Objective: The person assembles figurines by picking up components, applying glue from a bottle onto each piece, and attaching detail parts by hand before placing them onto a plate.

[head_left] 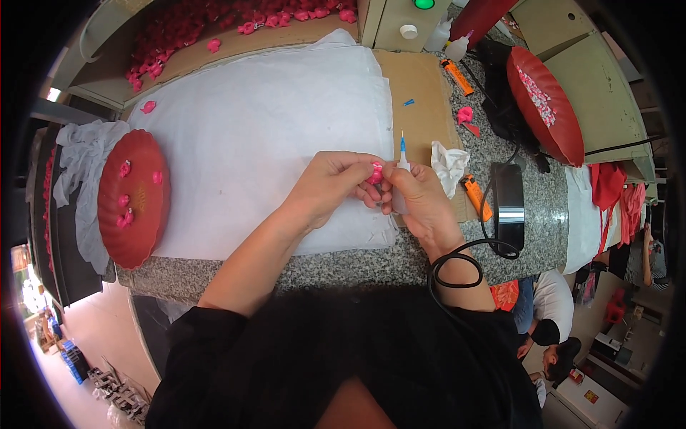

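Note:
Over the right edge of the white paper (264, 143), my left hand (332, 179) is closed, pinching a small pink figure (376, 173) between thumb and fingers. Close beside it, my right hand (421, 196) is closed around a white needle-tip squeeze bottle (402, 200), whose blue tip (402, 146) points away from me. The thumb and fingertips of that hand also come up to the pink figure; whether they grip it, I cannot tell. Fingers hide part of the figure.
Left stands a red fluted dish (133, 239) with several pink figures; many more fill the shelf (282, 36) behind. A red dish (569, 136) of small pale pieces is at right. Orange lighters (457, 77), crumpled tissue (449, 168) and a black corded device (508, 196) lie near my right hand.

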### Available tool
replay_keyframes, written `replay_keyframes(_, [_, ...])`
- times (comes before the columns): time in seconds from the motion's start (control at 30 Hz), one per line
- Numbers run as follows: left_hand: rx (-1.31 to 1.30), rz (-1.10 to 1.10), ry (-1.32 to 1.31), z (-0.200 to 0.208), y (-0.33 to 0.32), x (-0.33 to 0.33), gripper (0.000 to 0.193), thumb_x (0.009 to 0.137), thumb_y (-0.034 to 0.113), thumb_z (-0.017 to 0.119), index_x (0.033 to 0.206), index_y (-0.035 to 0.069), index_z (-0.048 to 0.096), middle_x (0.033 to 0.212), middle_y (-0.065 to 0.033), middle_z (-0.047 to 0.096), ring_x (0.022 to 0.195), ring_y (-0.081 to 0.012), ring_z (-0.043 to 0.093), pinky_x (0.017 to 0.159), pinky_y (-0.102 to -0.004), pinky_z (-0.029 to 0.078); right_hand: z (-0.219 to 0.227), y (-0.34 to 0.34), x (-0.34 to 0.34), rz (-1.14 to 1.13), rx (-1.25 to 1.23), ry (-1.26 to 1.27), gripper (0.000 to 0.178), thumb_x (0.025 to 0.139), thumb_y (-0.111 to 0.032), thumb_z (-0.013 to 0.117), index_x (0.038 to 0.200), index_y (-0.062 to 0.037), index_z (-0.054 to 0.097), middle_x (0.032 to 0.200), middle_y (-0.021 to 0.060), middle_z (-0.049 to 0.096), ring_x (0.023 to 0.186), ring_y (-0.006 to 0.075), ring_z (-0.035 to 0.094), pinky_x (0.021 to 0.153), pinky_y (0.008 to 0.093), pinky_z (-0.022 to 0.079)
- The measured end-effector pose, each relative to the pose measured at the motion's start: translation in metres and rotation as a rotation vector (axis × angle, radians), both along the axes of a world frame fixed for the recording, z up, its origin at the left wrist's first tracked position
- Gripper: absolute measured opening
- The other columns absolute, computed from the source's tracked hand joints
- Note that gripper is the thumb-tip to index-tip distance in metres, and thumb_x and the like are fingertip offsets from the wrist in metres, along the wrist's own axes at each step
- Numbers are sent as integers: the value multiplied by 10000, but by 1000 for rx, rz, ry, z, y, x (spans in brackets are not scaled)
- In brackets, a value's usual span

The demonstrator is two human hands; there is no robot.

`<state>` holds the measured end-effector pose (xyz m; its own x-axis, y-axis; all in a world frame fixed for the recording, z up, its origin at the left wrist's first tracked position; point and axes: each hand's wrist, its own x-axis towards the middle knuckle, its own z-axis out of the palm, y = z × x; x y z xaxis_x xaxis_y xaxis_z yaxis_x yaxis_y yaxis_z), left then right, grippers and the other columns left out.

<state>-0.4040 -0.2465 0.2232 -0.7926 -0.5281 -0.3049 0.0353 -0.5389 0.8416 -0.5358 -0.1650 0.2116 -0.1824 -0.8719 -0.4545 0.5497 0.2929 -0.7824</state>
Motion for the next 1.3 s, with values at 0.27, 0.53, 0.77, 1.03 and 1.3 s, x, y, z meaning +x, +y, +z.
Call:
replay_keyframes(0.27, [-41, -20, -7, -5, -1, 1, 219, 825, 47, 437, 964, -62, 568, 764, -110, 595, 625, -139, 567, 583, -244, 483, -1, 1, 2, -10, 5, 30, 120, 770, -134, 573, 765, -16, 557, 620, 36, 535, 513, 100, 509, 437, 220, 430])
replay_keyframes(0.53, [-7, 18, 22, -5, 1, 0, 217, 821, 51, 455, 945, -89, 566, 690, -128, 588, 586, -150, 573, 558, -239, 491, 1, 0, 6, -49, 2, 30, 93, 783, -91, 546, 755, -3, 556, 632, 51, 544, 513, 104, 514, 449, 230, 447])
replay_keyframes(0.77, [-25, -13, 21, -7, 0, 1, 219, 818, 47, 448, 954, -79, 564, 738, -121, 594, 617, -152, 577, 585, -258, 499, 1, 0, 8, -56, -3, 41, 102, 781, -93, 548, 737, -1, 553, 627, 49, 539, 513, 97, 501, 451, 233, 437])
replay_keyframes(1.03, [-18, -7, 16, -7, 0, 1, 217, 816, 51, 454, 953, -74, 567, 734, -119, 594, 617, -149, 576, 581, -257, 498, 2, 0, 7, -56, -18, 44, 116, 787, -104, 549, 759, 8, 547, 615, 49, 534, 504, 100, 500, 451, 233, 441])
replay_keyframes(1.3, [-15, 4, 27, -9, 1, 2, 215, 817, 56, 455, 946, -72, 571, 723, -119, 592, 605, -154, 575, 570, -261, 500, 3, 0, 9, -57, 15, 54, 123, 789, -109, 551, 776, 13, 544, 612, 49, 537, 496, 98, 501, 443, 233, 441])
